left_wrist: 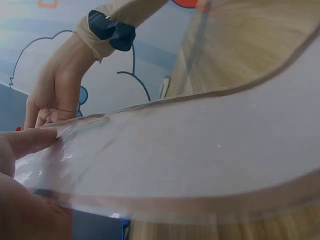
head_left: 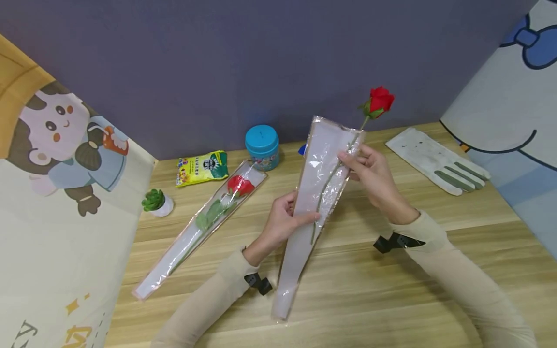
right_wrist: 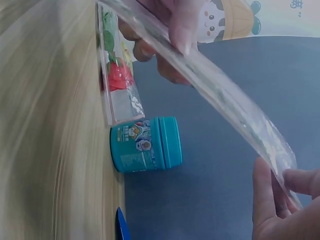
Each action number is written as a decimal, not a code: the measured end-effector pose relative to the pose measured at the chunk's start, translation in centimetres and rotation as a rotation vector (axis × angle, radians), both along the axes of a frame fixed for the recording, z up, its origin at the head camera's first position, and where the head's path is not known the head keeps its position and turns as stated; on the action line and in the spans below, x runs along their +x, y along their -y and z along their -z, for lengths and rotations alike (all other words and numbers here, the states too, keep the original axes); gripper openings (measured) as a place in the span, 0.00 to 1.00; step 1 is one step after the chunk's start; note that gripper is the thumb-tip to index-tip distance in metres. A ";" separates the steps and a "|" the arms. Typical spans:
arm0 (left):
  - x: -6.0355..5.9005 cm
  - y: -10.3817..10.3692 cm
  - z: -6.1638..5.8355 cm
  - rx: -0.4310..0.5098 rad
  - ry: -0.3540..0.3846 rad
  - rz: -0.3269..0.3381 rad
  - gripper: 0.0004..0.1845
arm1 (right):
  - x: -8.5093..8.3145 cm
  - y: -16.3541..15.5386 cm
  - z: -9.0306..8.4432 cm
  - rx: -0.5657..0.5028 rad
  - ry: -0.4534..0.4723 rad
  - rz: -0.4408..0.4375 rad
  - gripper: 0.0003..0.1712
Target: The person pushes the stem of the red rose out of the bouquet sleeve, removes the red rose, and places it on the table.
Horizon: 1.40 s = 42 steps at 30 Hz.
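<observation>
Your left hand (head_left: 285, 220) pinches the clear plastic sleeve (head_left: 311, 193) at its mid-length, thumb on top and fingers curled beneath, in the centre of the head view. Your right hand (head_left: 374, 176) grasps the sleeve's wide mouth, right of centre, fingertips closed on the film and the stem inside it. The red rose (head_left: 380, 101) has its stem well down the sleeve while the bloom stands clear above the mouth, against the purple wall.

This pair will likely handle light and floppy — the film is thin, slick and quick to crease, as the left wrist view shows it bowing. The bloom looks soft and easily crushed, so hold the stem through the film, not the petals.

Left of centre on the wooden table (head_left: 391, 290), 1 second rose already sleeved (head_left: 204, 227) lies flat — a teal jar (head_left: 262, 146) stands just beyond it.
</observation>
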<state>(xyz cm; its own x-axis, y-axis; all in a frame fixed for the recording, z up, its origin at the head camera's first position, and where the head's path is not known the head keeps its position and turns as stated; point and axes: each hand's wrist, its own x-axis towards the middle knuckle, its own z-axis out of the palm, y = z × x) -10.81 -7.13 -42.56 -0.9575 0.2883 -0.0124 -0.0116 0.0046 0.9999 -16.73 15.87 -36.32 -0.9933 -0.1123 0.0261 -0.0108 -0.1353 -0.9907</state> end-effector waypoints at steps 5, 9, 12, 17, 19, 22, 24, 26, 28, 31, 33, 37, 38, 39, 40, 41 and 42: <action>0.1 0.1 0.1 -0.013 -0.016 -0.007 0.26 | -0.1 -0.2 0.0 0.007 -0.005 0.002 0.11; 0.2 0.2 0.0 -0.006 -0.007 -0.005 0.28 | -0.3 -0.7 0.0 -0.040 -0.013 0.003 0.10; 0.2 0.3 0.0 -0.009 -0.003 -0.006 0.29 | -0.6 -1.0 -0.2 -0.096 -0.011 0.018 0.12; 0.2 0.6 0.4 -0.023 0.003 0.004 0.29 | -1.4 -1.6 -0.3 -0.184 0.001 0.077 0.11; 0.2 0.7 0.6 -0.030 0.008 0.012 0.28 | -1.7 -1.9 -0.3 -0.211 0.007 0.109 0.09; 0.3 0.8 0.7 -0.045 0.016 0.016 0.27 | -2.0 -2.4 -0.1 -0.241 0.017 0.145 0.08; 0.3 0.9 0.8 -0.055 0.017 0.004 0.26 | -2.2 -2.6 -0.1 -0.245 0.023 0.155 0.07; 0.2 1.0 0.8 -0.051 0.021 -0.021 0.26 | -2.3 -2.8 0.0 -0.253 0.028 0.160 0.07; 0.2 1.0 0.8 -0.037 0.018 -0.061 0.25 | -2.4 -3.0 0.0 -0.263 0.027 0.167 0.07; 0.1 1.2 0.8 0.004 -0.006 -0.124 0.23 | -2.6 -3.3 0.0 -0.265 0.016 0.183 0.07; 0.0 1.3 0.9 0.020 -0.035 -0.158 0.22 | -2.7 -3.5 -0.1 -0.276 0.006 0.195 0.06; -0.1 1.9 1.1 0.014 -0.071 -0.179 0.20 | -3.0 -4.1 -0.2 -0.311 -0.017 0.215 0.06; 0.0 2.1 1.2 0.002 -0.074 -0.180 0.20 | -3.0 -4.3 -0.2 -0.318 -0.023 0.218 0.06; 0.0 2.3 1.2 -0.007 -0.072 -0.178 0.20 | -3.1 -4.5 -0.3 -0.328 -0.030 0.220 0.06; 0.1 2.5 1.3 -0.020 -0.072 -0.176 0.20 | -3.1 -4.7 -0.4 -0.333 -0.035 0.220 0.06; 0.1 2.7 1.4 -0.030 -0.072 -0.174 0.20 | -3.1 -4.9 -0.5 -0.335 -0.042 0.220 0.07; 0.2 2.9 1.5 -0.040 -0.069 -0.173 0.20 | -3.2 -5.2 -0.6 -0.333 -0.049 0.222 0.07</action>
<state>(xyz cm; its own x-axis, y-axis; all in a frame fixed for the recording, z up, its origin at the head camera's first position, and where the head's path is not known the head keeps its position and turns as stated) -10.65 -10.04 -44.02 -0.9917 0.1196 0.0464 0.0526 0.0486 0.9974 -19.91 21.07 -35.67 -0.9892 0.1271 0.0725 -0.1216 -0.4383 -0.8906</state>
